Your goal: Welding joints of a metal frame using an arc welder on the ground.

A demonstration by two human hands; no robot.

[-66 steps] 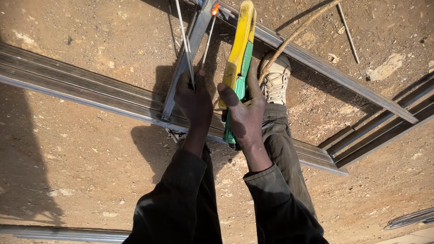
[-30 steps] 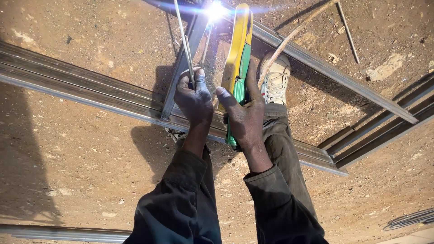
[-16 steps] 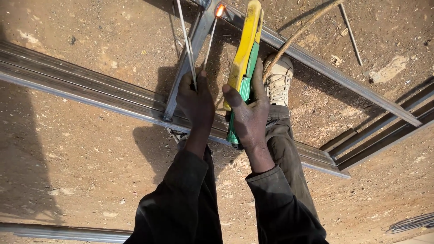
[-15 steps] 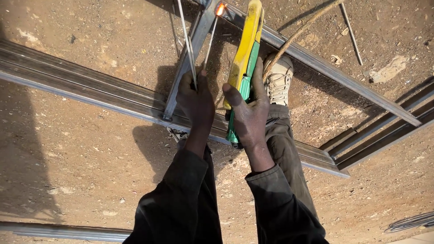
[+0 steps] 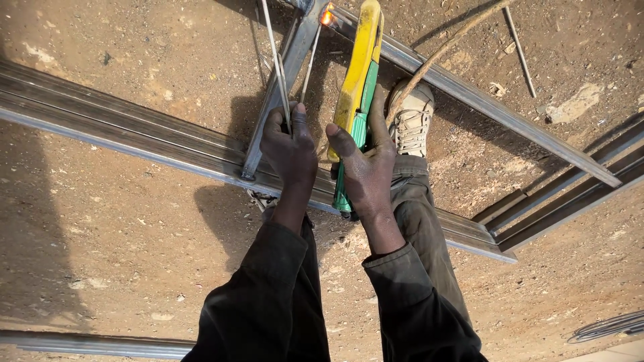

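Long steel frame rail [image 5: 121, 127] crossing the dirt floor, right hand [image 5: 365, 167] stretched forward just above it, fingers wrapped round yellow-green electrode holder [image 5: 355, 87], left hand [image 5: 290, 144] beside it, fingers clenched on thin welding rods [image 5: 275, 60], glowing rod tip [image 5: 327, 16] against the upright bar [image 5: 285, 74]

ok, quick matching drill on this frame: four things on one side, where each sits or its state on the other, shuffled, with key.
1. yellow and green electrode holder
2. bundle of thin bare metal rods
3. pale laced shoe
4. orange glowing spot

a. on the dirt beside a steel bar
b. in the left hand
c. at the steel joint, top of frame
d. in the right hand

Pairs: 1-d, 2-b, 3-a, 4-c
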